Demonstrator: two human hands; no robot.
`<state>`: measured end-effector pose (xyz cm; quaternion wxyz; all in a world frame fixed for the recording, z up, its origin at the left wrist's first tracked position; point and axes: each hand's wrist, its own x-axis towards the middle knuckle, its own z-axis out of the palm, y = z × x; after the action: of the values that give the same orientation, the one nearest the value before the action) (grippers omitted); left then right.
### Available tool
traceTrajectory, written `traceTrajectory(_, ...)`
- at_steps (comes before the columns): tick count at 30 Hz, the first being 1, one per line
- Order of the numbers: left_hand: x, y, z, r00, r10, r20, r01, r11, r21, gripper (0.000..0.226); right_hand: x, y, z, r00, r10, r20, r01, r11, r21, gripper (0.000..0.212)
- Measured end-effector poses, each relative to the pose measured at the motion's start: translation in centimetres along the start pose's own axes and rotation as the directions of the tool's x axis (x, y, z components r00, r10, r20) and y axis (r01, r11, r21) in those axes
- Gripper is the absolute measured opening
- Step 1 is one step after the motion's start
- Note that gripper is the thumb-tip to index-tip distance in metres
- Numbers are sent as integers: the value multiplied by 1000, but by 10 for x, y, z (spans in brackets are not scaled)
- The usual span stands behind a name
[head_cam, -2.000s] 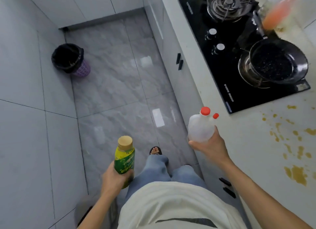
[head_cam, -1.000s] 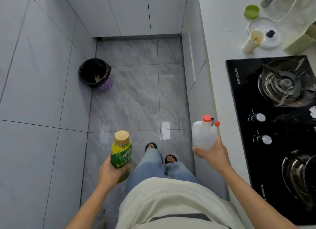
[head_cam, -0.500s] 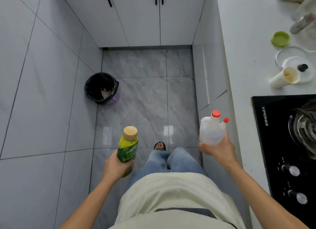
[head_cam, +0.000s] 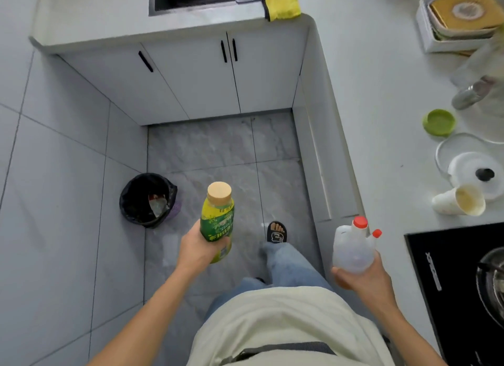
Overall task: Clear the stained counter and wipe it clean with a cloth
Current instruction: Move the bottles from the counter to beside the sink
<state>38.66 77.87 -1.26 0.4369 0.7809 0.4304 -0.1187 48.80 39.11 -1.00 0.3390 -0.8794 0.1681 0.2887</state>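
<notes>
Clearing stage: the left hand (head_cam: 200,249) grips a green-labelled bottle (head_cam: 217,221) and the right hand (head_cam: 364,275) a clear jug (head_cam: 352,249), both upright over the floor near the lined bin (head_cam: 147,199), while the yellow cloth (head_cam: 282,2) rests by the sink on the tabletop (head_cam: 368,92).

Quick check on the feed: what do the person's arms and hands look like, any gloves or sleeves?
Both forearms are bare to the frame's bottom edge, no sleeves showing. The left hand and right hand wear no gloves; no watch, ring or wristband is visible.
</notes>
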Motion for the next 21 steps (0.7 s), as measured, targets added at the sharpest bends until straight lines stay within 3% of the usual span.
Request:
traceTrajectory(9, 74, 17, -36, 989, -151, -8, 151, 986, 68, 43, 108, -162, 0, 972, -227, 58, 224, 973, 46, 61)
traceTrajectory(14, 117, 16, -64, 980, -199, -14, 200, 977, 72, 46, 165, -242, 15, 973, -206, 105, 201, 978, 56, 68)
traceTrajectory(21, 225, 67, -102, 983, -186, 0, 185, 979, 84, 48, 207, -319, 34, 990, -143, 11, 143, 989, 47, 50)
